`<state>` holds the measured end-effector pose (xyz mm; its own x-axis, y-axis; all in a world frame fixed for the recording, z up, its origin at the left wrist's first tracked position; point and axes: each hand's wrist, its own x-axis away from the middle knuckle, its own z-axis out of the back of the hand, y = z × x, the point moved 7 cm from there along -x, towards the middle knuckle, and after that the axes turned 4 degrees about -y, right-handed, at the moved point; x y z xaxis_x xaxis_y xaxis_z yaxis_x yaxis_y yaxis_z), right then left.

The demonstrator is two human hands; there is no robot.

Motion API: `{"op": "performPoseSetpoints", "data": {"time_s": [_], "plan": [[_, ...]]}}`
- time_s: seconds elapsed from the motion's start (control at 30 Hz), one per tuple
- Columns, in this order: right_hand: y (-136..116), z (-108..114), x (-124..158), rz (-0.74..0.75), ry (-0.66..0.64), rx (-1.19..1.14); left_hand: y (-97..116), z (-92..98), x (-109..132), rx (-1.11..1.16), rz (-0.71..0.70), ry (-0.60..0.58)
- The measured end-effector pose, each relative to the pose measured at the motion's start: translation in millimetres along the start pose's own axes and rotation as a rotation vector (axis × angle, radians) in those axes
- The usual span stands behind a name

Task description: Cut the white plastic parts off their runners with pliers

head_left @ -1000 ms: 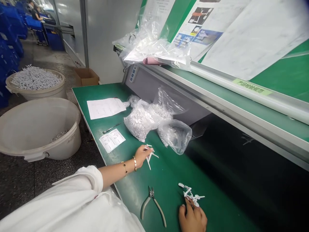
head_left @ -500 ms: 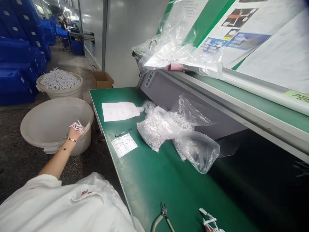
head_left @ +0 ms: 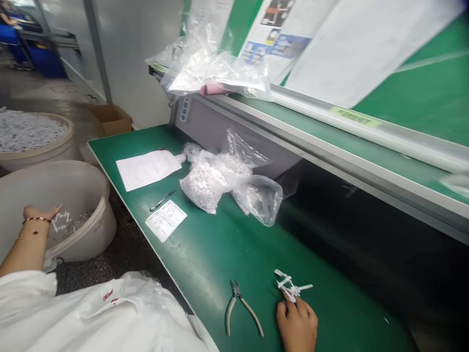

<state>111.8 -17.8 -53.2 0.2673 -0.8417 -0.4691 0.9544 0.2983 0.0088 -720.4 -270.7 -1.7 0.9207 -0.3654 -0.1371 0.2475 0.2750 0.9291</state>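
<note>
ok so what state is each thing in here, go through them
left hand, open, over the near tub
right hand, fingertips touching the white plastic pieces
white plastic pieces, loose tangle on the green bench
near tub, few white pieces inside
far tub, full of white pieces
pliers, lying on the bench, handles apart
clear plastic bag, filled with small white pieces, lying on its side

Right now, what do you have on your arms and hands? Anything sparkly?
The left hand has a gold bangle and a thin chain with a small dark charm. The white sleeve has red stitched letters. Nothing worn shows on the right hand.
</note>
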Motion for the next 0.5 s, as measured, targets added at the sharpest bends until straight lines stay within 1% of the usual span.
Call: {"op": "performPoseSetpoints", "data": {"time_s": [0.03, 0.07, 0.1, 0.13, 0.17, 0.2, 0.23, 0.27, 0.3, 0.33, 0.37, 0.4, 0.43, 0.47, 0.5], "plan": [[-2.0, 0.2, 1.5, -0.009, 0.001, -0.006, -3.7, -9.4, -0.7, 0.056, 0.059, -0.006], [-5.4, 0.9, 3.0, -0.005, 0.004, -0.019, -9.7, -20.7, 2.0, 0.142, 0.163, 0.029], [-10.1, 2.2, 4.4, 0.008, 0.009, -0.039, -11.2, -37.3, 7.8, 0.206, 0.226, 0.042], [-15.3, 4.4, 5.5, 0.023, 0.018, -0.061, -6.8, -58.8, 16.9, 0.226, 0.238, 0.022], [-21.0, 6.6, 6.2, 0.035, 0.018, -0.088, 2.3, -82.5, 30.1, 0.219, 0.214, -0.007], [-26.7, 9.2, 6.6, 0.04, 0.013, -0.109, 19.5, -108.9, 47.2, 0.19, 0.106, -0.064], [-32.1, 12.6, 6.7, 0.036, 0.011, -0.12, 41.5, -133.7, 69.9, 0.134, -0.043, -0.094], [-36.8, 16.0, 6.6, 0.017, 0.006, -0.121, 67.2, -162.2, 98.6, 0.064, -0.221, -0.174], [-42.1, 19.4, 6.4, 0.006, -0.004, -0.121, 94.3, -196.5, 134.7, 0.0, -0.423, -0.348], [-47.8, 23.3, 6.4, 0.004, -0.008, -0.131, 119.8, -229.4, 177.3, -0.028, -0.629, -0.542], [-53.7, 27.0, 6.5, 0.009, -0.012, -0.153, 140.5, -259.6, 223.7, -0.02, -0.804, -0.76], [-59.5, 30.8, 7.1, 0.017, -0.011, -0.186, 155.0, -286.7, 270.8, -0.024, -0.937, -0.993], [-64.7, 34.4, 8.2, 0.023, -0.006, -0.228, 163.4, -310.2, 314.5, -0.058, -1.024, -1.204], [-69.0, 37.8, 9.9, 0.022, 0.004, -0.278, 167.7, -330.3, 351.2, -0.1, -1.06, -1.363], [-72.2, 41.2, 12.3, 0.008, 0.021, -0.33, 171.1, -347.5, 380.0, -0.114, -1.056, -1.458]]}}
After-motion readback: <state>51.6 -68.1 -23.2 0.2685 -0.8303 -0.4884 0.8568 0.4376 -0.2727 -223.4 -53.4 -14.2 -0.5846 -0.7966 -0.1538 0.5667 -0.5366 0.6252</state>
